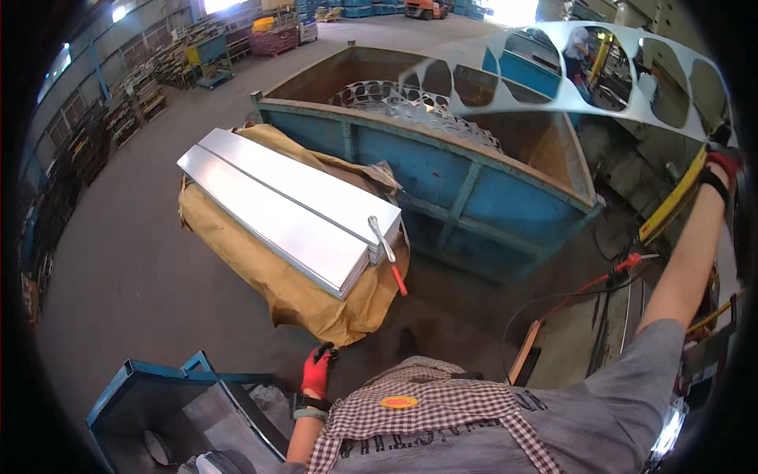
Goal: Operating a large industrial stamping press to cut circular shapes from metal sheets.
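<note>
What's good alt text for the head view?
A person's gloved right hand holds up a perforated metal sheet over a blue scrap bin. The red-gloved left hand hangs near stacked metal sheets on brown paper.

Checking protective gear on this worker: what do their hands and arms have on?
Both hands wear red gloves with black cuffs: the left hand low, the right hand raised. Forearms are bare. The right arm has a short grey sleeve; a checked cloth drapes the chest.

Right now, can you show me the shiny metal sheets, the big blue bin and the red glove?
shiny metal sheets (292, 207), head view, middle of top sheet.
big blue bin (426, 170), head view, front wall.
red glove (317, 370), head view, back of left hand.
</note>
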Tool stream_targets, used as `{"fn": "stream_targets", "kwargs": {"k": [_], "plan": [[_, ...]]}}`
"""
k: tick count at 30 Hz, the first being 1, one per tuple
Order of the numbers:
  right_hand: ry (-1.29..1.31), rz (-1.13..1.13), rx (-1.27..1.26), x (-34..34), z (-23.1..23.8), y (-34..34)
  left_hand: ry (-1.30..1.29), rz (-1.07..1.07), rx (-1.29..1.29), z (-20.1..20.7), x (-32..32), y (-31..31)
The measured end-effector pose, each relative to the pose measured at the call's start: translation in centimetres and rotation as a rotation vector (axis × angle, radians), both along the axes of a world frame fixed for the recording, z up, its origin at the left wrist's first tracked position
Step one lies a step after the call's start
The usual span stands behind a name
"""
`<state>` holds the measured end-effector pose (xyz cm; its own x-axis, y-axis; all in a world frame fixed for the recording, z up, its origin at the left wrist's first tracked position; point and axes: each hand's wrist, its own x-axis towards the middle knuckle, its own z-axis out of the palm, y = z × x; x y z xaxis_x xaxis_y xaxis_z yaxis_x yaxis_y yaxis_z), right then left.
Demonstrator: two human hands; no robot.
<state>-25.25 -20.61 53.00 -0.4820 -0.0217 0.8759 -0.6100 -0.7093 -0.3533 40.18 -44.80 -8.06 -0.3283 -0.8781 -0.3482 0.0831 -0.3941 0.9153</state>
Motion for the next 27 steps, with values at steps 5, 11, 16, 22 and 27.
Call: {"fn": "stream_targets", "kwargs": {"k": [5,11,16,22,27], "plan": [[-0.459,0.136,-0.025,-9.8,-8.3,-17.2,0.028,0.031,0.039,2.0,-3.0,-1.9],[-0.004,-0.184,1.121,-10.8,-42.0,-40.5,-0.036,0.047,0.084,4.1,-7.0,-4.0],[-0.002,0.536,1.641,12.1,-67.8,-38.0,-0.141,0.077,0.026,2.5,-9.2,-3.2],[-1.374,1.425,1.262,27.9,-62.6,-33.7,-0.273,0.122,0.053,1.8,-11.0,-2.9],[0.049,0.446,1.550,19.6,-60.9,-34.4,-0.093,0.036,0.130,4.5,-15.4,-5.3]]}}
